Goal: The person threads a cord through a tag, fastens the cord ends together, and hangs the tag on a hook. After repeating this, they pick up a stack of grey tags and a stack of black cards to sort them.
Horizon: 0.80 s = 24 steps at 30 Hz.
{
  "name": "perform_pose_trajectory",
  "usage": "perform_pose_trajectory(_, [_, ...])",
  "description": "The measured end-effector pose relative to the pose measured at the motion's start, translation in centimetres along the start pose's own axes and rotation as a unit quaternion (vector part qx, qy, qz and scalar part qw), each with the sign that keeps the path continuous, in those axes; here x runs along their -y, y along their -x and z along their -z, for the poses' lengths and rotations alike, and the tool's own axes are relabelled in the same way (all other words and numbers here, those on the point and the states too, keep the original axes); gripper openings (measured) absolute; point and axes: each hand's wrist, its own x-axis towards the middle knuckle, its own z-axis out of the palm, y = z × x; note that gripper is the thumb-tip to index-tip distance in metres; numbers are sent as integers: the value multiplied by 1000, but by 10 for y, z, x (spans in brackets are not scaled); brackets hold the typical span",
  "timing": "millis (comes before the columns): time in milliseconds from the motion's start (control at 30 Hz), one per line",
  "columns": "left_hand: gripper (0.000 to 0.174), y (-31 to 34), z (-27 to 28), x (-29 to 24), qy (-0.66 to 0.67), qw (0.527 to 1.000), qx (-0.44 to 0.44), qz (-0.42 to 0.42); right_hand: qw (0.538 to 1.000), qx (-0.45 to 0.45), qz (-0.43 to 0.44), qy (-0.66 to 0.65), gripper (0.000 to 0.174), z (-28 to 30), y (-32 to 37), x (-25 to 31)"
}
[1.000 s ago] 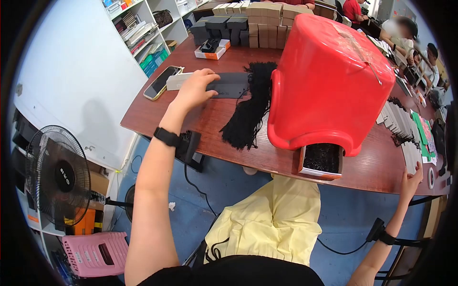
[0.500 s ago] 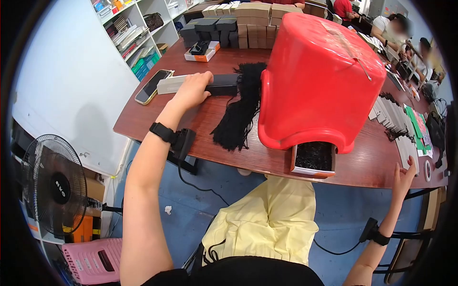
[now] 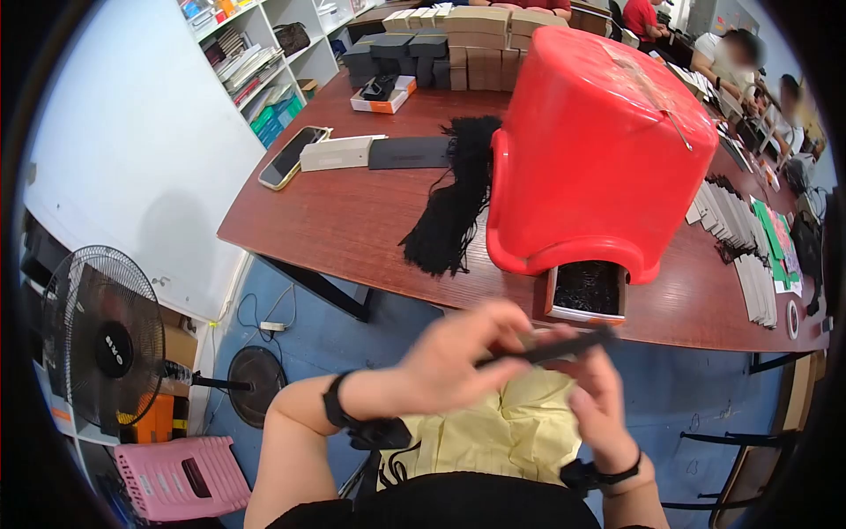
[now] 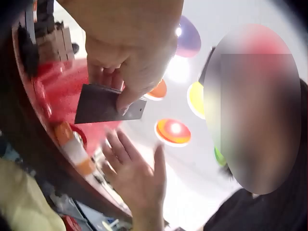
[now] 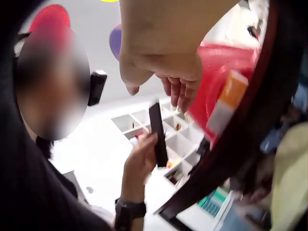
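Observation:
My left hand (image 3: 454, 357) pinches a black card tag (image 3: 560, 347) between thumb and fingers, in front of the table edge and above my lap. In the left wrist view this tag (image 4: 98, 107) is flat and stiff, with a small hole near one end. My right hand (image 3: 601, 401) is beside the tag's far end; in the left wrist view that hand (image 4: 137, 175) has its fingers spread, apart from the tag. On the table, dark tags (image 3: 408, 152) lie in line with a light grey stack of tags (image 3: 335, 154), beside a bundle of black strings (image 3: 449, 198).
An upturned red plastic stool (image 3: 599, 159) stands mid-table over a small box (image 3: 586, 293) of black strings. Grey tags with strings (image 3: 736, 220) fan out at the right, near a tape roll (image 3: 792, 319). A phone (image 3: 293, 159) lies left; stacked cards (image 3: 480, 53) stand behind.
My left hand has left the dark tags on the table and come to the front middle with one black tag. My right hand has moved in from the grey tags at the right edge.

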Motion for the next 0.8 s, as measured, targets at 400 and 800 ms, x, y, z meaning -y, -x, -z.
perform_pose_trajectory(400, [42,-55,208,134,-590,801,-106,4,993,-55,-73,-70,20,-6,15,-35])
perform_pose_trajectory(800, [39,-70,231,175,-615,778,-128,-19,995,-19,-99,-11,22,1,23,-36])
